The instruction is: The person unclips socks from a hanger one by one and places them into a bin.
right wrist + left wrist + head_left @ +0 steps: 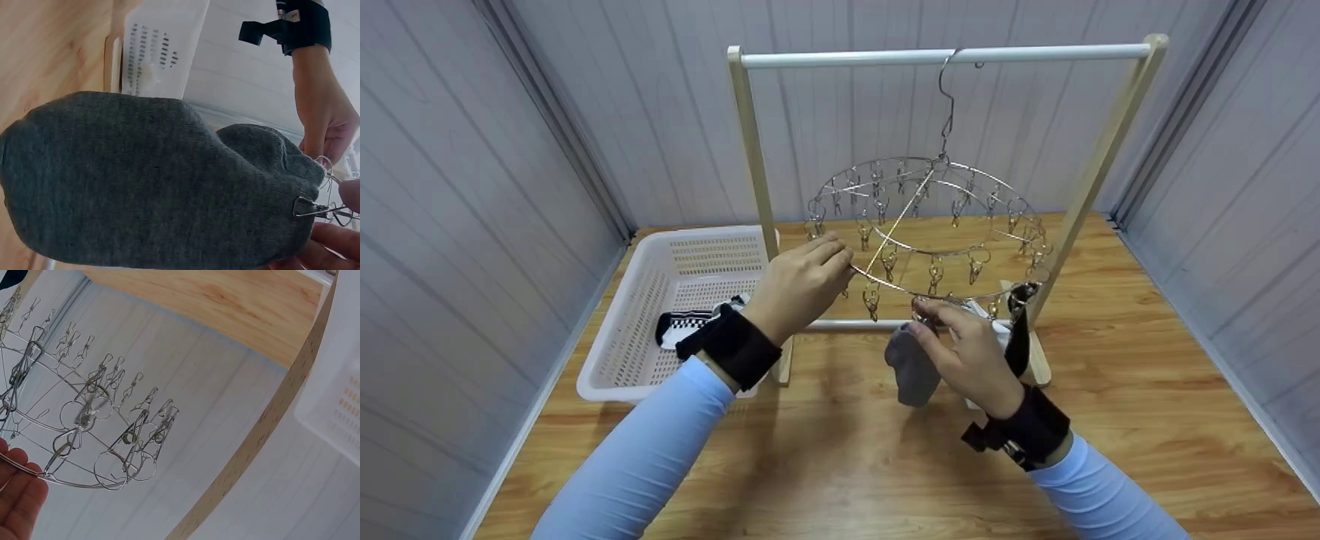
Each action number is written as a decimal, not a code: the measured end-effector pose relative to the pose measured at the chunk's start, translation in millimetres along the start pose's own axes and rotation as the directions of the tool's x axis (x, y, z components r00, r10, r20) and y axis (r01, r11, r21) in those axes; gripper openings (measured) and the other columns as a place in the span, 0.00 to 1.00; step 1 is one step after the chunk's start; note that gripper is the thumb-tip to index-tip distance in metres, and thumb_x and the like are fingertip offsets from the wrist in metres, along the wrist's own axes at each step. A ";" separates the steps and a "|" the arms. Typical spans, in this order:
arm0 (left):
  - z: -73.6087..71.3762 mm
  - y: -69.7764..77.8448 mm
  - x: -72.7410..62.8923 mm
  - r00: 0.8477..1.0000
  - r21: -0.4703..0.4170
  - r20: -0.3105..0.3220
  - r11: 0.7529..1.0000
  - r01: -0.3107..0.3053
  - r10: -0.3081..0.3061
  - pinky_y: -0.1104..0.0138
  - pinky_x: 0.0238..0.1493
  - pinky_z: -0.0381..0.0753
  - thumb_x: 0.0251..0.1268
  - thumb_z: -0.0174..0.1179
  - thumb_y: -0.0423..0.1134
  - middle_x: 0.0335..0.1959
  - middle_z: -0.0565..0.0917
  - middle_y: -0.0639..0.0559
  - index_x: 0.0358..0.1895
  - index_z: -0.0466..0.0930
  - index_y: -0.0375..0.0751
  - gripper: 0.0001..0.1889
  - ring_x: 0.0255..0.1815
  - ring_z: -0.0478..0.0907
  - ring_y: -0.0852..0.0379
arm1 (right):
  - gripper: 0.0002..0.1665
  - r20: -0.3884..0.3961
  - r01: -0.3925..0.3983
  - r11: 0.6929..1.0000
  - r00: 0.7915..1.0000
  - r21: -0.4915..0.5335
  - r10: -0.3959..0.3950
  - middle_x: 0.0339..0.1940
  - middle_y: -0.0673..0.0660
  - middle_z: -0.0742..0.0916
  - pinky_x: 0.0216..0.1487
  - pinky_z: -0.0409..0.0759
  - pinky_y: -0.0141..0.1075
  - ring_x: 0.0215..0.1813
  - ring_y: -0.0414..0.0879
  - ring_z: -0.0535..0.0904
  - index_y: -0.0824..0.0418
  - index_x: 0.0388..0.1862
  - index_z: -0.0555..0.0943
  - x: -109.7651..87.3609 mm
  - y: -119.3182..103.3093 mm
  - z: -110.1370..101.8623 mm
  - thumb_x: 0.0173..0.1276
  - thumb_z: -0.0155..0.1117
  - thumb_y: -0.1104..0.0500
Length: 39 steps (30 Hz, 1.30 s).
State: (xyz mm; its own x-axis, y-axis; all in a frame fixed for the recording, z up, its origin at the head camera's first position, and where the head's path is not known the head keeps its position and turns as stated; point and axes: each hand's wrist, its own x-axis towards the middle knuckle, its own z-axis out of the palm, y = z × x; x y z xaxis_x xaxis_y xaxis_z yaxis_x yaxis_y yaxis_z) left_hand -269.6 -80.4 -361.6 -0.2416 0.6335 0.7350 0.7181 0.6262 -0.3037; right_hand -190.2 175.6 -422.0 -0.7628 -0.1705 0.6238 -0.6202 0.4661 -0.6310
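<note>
A round wire clip hanger (900,288) hangs by its hook, with metal clips all round its rings. My left hand (802,285) holds the near left of its outer ring; in the left wrist view, fingers (28,498) lie against the wire. At the front, my right hand (975,364) pinches a metal clip (311,214) between thumb and fingers. The clip's jaws bite the cuff of a grey sock (913,367), which dangles below. In the right wrist view, another grey knit fold (253,146) shows behind it, held at a second clip. A black sock (1018,345) hangs at the right.
A white rail (847,58) on wooden posts (753,150) bears the hanger. At left, a white plastic basket (615,337) holds black-and-white checked socks (686,330). The wooden tabletop (825,465) ends at grey panel walls. Something white is partly hidden behind the right hand.
</note>
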 end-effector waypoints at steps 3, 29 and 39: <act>0.7 -0.3 -0.6 1.000 -0.006 0.008 1.000 0.007 -0.006 0.58 0.59 0.91 0.68 0.73 0.32 0.43 0.94 0.40 0.45 0.90 0.31 0.08 0.51 0.93 0.43 | 0.14 0.012 -0.031 0.998 0.999 0.052 0.031 0.49 0.65 0.93 0.51 0.90 0.37 0.45 0.51 0.90 0.73 0.54 0.88 -0.4 -1.0 -1.1 0.72 0.73 0.67; -9.2 26.0 -16.5 0.992 0.009 0.060 0.994 0.110 -0.110 0.61 0.30 0.80 0.69 0.69 0.40 0.29 0.83 0.50 0.36 0.80 0.40 0.09 0.30 0.81 0.52 | 0.04 0.054 -0.200 0.973 0.979 0.117 0.194 0.35 0.56 0.93 0.43 0.81 0.29 0.37 0.39 0.83 0.65 0.39 0.91 4.5 -2.6 -1.2 0.67 0.80 0.67; 1.2 56.1 -38.9 0.933 -0.112 0.332 0.977 0.184 -0.137 0.61 0.20 0.77 0.77 0.63 0.57 0.23 0.82 0.54 0.31 0.81 0.43 0.22 0.19 0.76 0.55 | 0.04 0.027 -0.196 0.971 0.981 0.139 0.195 0.35 0.55 0.93 0.44 0.80 0.29 0.37 0.38 0.83 0.64 0.40 0.92 6.0 0.2 3.7 0.69 0.79 0.65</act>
State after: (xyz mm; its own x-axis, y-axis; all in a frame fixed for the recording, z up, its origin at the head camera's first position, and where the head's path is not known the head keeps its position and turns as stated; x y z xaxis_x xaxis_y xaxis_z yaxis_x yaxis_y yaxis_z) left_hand -220.8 -69.3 -408.0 -0.5406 0.6559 0.5268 0.7299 0.6770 -0.0939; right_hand -195.5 171.5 -420.0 -0.8735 -0.0995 0.4766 -0.4777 0.3648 -0.7992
